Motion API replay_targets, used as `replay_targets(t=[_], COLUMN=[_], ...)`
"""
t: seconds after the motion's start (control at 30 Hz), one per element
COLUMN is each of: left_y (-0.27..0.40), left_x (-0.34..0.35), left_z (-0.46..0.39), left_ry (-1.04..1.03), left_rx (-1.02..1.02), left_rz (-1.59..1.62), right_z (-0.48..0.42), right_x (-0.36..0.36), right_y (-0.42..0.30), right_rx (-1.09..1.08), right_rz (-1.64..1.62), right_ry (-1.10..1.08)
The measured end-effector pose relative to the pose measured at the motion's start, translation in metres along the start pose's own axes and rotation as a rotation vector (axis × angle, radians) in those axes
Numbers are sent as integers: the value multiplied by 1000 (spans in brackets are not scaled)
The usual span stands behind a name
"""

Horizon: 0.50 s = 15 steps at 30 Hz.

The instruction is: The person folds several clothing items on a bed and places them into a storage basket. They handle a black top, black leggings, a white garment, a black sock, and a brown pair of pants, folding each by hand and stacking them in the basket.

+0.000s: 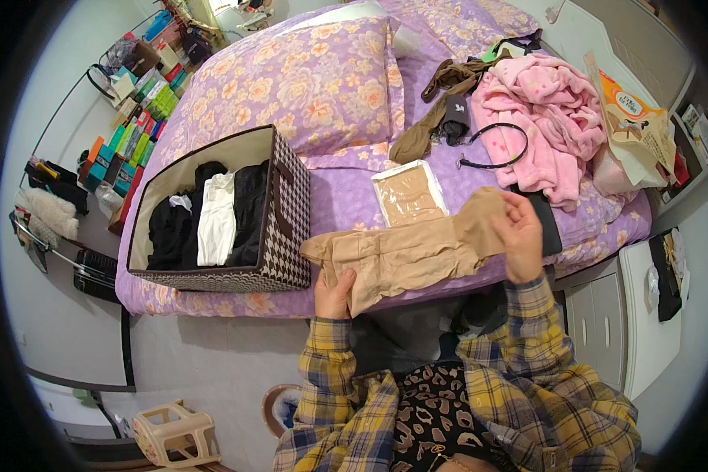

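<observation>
A beige pair of tights or stockings [407, 253] is stretched sideways between my hands, over the near edge of the bed. My left hand [333, 294] grips its left end, thumb on top. At the other end, my right hand [518, 239] pinches the fabric, with the fingers bent around it. Just behind the fabric lies a flat clear-wrapped packet [408, 192] with beige material inside. To the left stands a houndstooth fabric storage box [286, 218], open at the top. Folded black garments [174, 233] and a white folded garment [216, 218] lie in it.
The bed [342, 194] has a purple floral cover and a matching pillow [307, 82]. Toward the right are a black headband [525, 147], brown tights [416, 133], a pink fleece garment [537, 112] and a plastic bag [637, 130]. A beige plastic stool [177, 433] stands on the floor.
</observation>
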<state>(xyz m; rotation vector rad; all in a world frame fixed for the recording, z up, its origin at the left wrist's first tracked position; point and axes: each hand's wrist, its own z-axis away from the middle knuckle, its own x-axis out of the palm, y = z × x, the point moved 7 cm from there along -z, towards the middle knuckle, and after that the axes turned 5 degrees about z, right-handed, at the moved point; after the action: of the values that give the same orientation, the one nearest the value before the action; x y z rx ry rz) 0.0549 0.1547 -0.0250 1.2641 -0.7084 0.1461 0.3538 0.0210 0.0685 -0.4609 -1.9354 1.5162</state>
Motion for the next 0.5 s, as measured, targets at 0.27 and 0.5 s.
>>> replay_targets(t=[0.27,0.5], left_y=[4,20], left_x=[35,58], left_z=[18,29], left_ry=[-49,32], left_rx=[-76,-78], left_rz=[137,134], right_z=[66,94], right_x=[148,153], right_y=[19,-15], right_rx=[-94,-535], right_rz=[392,507], right_ry=[-492,-582])
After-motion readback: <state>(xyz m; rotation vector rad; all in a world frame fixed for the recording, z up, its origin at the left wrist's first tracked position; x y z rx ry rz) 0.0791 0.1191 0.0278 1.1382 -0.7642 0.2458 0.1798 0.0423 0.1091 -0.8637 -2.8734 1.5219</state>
